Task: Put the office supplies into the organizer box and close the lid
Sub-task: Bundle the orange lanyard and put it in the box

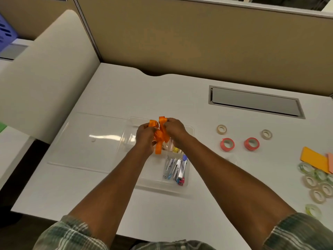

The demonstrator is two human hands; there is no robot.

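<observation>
A clear plastic organizer box (190,130) lies on the white desk, its clear lid (86,138) flat to its left. Over the box's far half, my left hand (145,138) and my right hand (173,130) both grip a bundle of orange ribbon (161,136), loops sticking up between them and a tail hanging down. Staplers and metal tools (177,168) fill the box's near right compartment. Outside the box lie two pink tape rolls (227,144) (251,143), two beige tape rolls (221,129) (266,134), orange sticky notes (314,158) and several clear tape rolls (317,184).
A grey cable hatch (255,102) is set into the desk at the back right. Tan partition walls (198,37) close off the rear. A white divider (41,76) stands to the left. The desk's front edge runs just before my sleeves.
</observation>
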